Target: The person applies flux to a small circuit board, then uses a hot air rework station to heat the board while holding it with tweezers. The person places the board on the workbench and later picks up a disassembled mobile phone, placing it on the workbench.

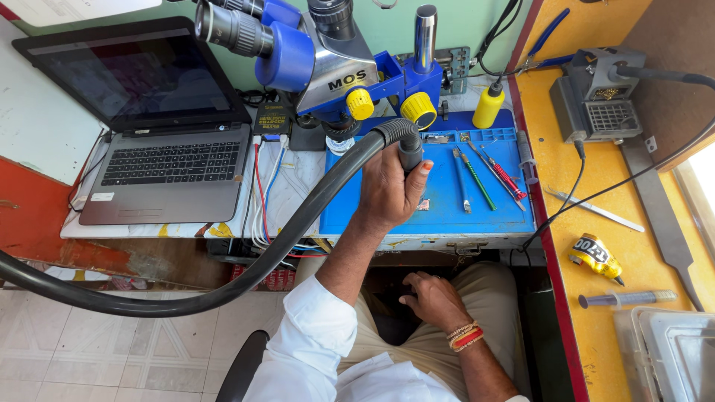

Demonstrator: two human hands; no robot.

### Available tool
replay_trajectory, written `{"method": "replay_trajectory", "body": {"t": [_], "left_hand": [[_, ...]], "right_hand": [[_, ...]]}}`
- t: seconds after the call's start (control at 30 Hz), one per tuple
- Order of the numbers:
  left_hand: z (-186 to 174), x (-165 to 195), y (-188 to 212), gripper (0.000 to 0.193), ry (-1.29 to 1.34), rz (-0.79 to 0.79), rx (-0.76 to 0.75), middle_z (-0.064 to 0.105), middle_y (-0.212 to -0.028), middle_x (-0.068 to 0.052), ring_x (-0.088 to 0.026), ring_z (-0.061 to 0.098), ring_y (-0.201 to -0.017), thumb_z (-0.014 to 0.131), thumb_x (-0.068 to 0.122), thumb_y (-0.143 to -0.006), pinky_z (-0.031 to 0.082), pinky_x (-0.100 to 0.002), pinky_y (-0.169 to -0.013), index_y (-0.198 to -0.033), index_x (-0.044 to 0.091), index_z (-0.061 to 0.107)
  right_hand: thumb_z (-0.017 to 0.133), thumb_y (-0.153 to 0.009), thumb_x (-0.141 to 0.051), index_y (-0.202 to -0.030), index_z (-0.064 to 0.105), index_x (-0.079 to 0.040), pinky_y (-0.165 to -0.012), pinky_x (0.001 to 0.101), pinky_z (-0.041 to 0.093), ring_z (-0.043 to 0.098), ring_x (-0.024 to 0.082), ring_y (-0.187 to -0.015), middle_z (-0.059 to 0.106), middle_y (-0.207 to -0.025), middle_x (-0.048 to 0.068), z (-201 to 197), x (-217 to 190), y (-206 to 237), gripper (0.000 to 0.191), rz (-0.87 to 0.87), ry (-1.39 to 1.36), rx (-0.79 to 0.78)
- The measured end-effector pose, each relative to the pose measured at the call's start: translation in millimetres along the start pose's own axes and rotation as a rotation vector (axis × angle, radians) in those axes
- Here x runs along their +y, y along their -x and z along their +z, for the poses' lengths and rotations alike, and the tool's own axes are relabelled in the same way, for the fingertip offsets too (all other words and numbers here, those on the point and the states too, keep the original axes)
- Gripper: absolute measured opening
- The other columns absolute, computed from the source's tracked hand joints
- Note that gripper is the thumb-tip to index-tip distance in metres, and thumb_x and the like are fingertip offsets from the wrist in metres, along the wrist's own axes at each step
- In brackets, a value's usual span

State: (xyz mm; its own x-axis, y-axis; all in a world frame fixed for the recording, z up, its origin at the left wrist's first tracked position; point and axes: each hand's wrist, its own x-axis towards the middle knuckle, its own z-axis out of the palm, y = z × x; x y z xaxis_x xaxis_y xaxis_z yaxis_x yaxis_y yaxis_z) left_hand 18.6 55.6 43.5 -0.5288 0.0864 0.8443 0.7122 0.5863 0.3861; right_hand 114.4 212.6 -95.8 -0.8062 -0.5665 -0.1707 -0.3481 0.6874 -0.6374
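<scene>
My left hand (389, 192) is closed around the end of a thick grey flexible hose (313, 201), holding its nozzle above the blue work mat (491, 201). The hose curves away down to the left, over the table edge and the floor. A small metal part (423, 203) lies on the mat just right of this hand. My right hand (434, 299), with bead bracelets at the wrist, rests palm down on my thigh below the table and holds nothing.
A blue stereo microscope (320, 52) stands over the mat's far edge. A laptop (160, 126) sits at the left. Tweezers and screwdrivers (484, 175) lie on the mat, with a yellow bottle (488, 106) behind. The yellow bench holds a soldering station (599, 93), glue bottle (596, 257), syringe (625, 298) and plastic box (670, 350).
</scene>
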Motion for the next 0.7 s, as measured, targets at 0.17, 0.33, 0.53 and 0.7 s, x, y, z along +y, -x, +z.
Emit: {"method": "replay_trajectory", "body": {"t": [0.17,0.33,0.53,0.7], "left_hand": [[-8,-4,2,0.028,-0.031,0.006,0.014,0.061,-0.080,-0.006,-0.024,0.062,-0.074,0.059,0.029,-0.109,0.049,-0.042,-0.070,-0.110,0.001,0.056],[-15,-7,5,0.031,-0.047,-0.019,0.006,0.062,-0.081,-0.007,-0.024,0.063,-0.075,0.060,0.029,-0.109,0.050,-0.042,-0.069,-0.114,-0.001,0.055],[-21,-12,11,0.032,-0.104,-0.025,0.001,0.061,-0.082,-0.008,-0.023,0.063,-0.076,0.060,0.030,-0.109,0.050,-0.040,-0.068,-0.115,-0.001,0.056],[-23,-14,13,0.033,-0.133,-0.021,0.009,0.061,-0.083,-0.008,-0.023,0.063,-0.078,0.059,0.031,-0.109,0.050,-0.041,-0.069,-0.117,-0.001,0.056]], "right_hand": [[0.084,-0.078,-0.023,-0.108,0.070,-0.003,-0.077,0.0436,0.058,0.074,0.032,-0.090,0.075,-0.099,0.015,0,-1,0,0.038,-0.025,0.004,0.007],[0.083,-0.078,-0.024,-0.107,0.070,-0.004,-0.077,0.0445,0.058,0.073,0.033,-0.089,0.075,-0.098,0.015,1,-2,1,0.038,-0.033,0.008,0.007],[0.083,-0.079,-0.025,-0.108,0.069,-0.005,-0.078,0.0452,0.057,0.073,0.034,-0.090,0.074,-0.099,0.015,2,-4,1,0.038,-0.030,0.017,-0.008],[0.083,-0.078,-0.025,-0.108,0.069,-0.005,-0.078,0.0453,0.057,0.073,0.034,-0.091,0.075,-0.099,0.015,3,-4,1,0.038,-0.031,0.020,-0.009]]}}
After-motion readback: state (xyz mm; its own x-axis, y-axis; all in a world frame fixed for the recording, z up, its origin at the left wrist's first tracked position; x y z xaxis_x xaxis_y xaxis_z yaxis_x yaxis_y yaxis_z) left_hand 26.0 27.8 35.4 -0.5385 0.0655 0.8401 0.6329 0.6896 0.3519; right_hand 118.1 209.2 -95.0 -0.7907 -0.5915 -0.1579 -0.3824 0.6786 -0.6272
